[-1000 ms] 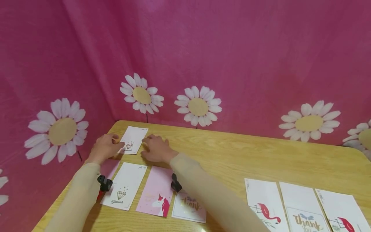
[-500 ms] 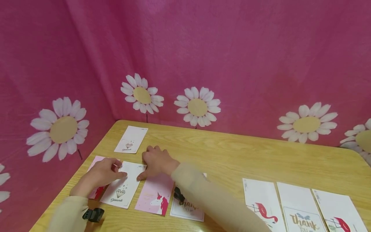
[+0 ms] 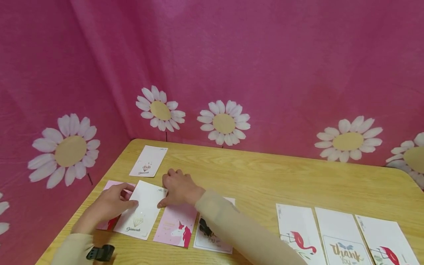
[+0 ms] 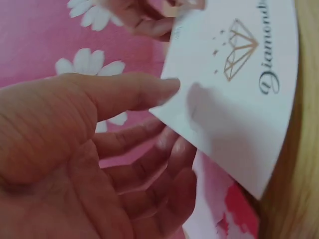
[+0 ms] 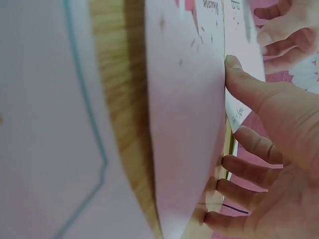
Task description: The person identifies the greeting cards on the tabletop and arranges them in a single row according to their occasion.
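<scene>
A white card (image 3: 142, 209) printed with "Diamonds" and a heart-shaped gem lies between both hands, its far end tipped up from the table. My left hand (image 3: 107, 204) pinches its left edge; in the left wrist view the thumb is over the card (image 4: 234, 109) and the fingers are behind it. At the far right corner my right hand (image 3: 180, 188) holds the card between thumb and index finger, as the right wrist view shows. A pink card (image 3: 110, 184) sits partly hidden under the left hand. Right of the held card lies a pink unicorn card (image 3: 175, 226).
Another Diamonds card (image 3: 149, 161) lies farther back on the wooden table (image 3: 258, 169). The right forearm covers part of a "Thank You" card (image 3: 212, 243). At the right lie a flamingo card (image 3: 298, 228), a second "Thank You" card (image 3: 344, 235) and another flamingo card (image 3: 384, 235).
Both hands have come back from the far Diamonds card to the nearer one. Over the last half second, that card's far end has risen off the table, between the hands.
</scene>
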`<move>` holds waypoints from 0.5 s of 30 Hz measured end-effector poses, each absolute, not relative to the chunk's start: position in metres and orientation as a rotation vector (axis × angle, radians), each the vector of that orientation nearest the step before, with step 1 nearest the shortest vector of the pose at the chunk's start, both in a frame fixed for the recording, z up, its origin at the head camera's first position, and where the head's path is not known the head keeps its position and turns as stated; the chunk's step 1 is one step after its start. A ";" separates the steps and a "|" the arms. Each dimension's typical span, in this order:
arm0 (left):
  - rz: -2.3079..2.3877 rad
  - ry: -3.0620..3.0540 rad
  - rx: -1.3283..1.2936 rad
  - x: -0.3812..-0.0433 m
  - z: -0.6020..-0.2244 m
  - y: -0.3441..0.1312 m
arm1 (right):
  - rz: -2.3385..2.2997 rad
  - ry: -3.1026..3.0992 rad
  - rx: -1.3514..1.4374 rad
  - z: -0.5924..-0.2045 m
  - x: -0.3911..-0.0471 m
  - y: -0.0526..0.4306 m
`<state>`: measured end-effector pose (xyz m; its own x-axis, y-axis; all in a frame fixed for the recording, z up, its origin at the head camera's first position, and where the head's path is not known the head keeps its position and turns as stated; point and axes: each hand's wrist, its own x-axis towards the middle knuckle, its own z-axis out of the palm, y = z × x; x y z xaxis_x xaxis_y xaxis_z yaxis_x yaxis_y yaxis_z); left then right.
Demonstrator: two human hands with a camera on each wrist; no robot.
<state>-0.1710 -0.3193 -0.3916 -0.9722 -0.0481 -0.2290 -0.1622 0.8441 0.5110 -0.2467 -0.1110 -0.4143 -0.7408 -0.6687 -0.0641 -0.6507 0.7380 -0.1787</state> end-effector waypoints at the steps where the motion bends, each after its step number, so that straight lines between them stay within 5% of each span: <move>1: 0.833 2.824 -0.143 -0.170 -0.390 -0.321 | -0.225 2.813 -1.075 -0.415 -0.247 -0.110; 15: 1.258 2.722 -0.051 -0.160 -0.377 -0.324 | -0.589 2.702 -1.087 -0.414 -0.251 -0.096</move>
<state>-0.1598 -0.3240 -0.3766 -0.9893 0.0286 -0.1432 -0.0905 0.6495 0.7550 -0.2510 -0.0956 -0.4136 -0.7198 -0.6941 -0.0101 -0.6269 0.6562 -0.4201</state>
